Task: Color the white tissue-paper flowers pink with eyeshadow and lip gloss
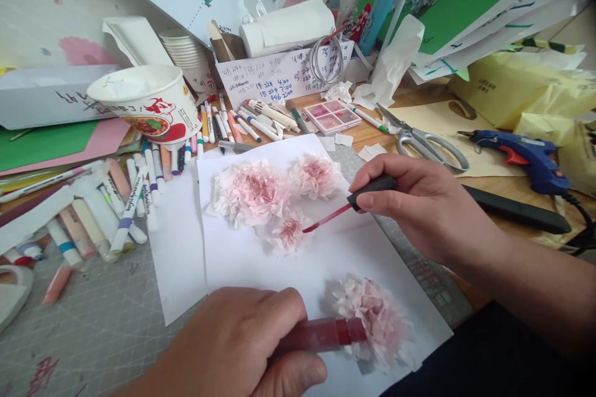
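My right hand (410, 198) pinches the black cap of a lip gloss wand (328, 218). The wand's red tip is at the right edge of a small pink paper flower (287, 232); whether it touches cannot be told. Closed round a red lip gloss tube (316, 335), my left hand (242, 341) holds it sideways, its uncapped neck pointing right. That neck overlaps a crumpled pink flower (372, 316) at the lower right of the white paper (251, 270). Higher on the sheet lie a large pink flower (254, 191) and a smaller one (314, 175).
Many markers (125, 205) lie heaped at left below a paper noodle bowl (146, 102). Behind the sheet is a pink makeup palette (329, 116). To the right are scissors (426, 142), a blue glue gun (521, 158) and a black stick (516, 209). A grey cutting mat (107, 316) lies underneath.
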The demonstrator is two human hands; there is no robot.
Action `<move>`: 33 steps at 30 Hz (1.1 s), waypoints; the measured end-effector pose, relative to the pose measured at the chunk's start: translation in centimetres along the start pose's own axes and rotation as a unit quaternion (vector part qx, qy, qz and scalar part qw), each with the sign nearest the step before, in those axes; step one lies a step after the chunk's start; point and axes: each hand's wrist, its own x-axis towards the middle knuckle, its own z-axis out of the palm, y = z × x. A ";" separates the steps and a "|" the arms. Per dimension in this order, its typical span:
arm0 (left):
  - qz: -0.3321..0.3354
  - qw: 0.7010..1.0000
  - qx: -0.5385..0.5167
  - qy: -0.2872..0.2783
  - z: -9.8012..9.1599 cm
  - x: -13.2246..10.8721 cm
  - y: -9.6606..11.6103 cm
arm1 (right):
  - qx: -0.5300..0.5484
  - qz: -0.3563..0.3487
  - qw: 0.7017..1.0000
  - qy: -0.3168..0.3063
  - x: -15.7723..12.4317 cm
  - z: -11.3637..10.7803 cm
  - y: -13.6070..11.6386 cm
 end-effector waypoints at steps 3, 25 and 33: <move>-0.008 1.000 -0.004 -0.003 0.0 0.0 0.0 | -0.024 0.000 1.000 -0.004 0.2 0.2 0.0; 0.013 1.000 -0.003 0.010 0.2 -0.1 -0.1 | -0.026 0.002 1.000 -0.005 0.1 0.5 0.0; 0.027 0.999 -0.001 0.027 0.1 0.0 0.1 | -0.026 -0.016 1.000 -0.009 0.0 0.9 -0.3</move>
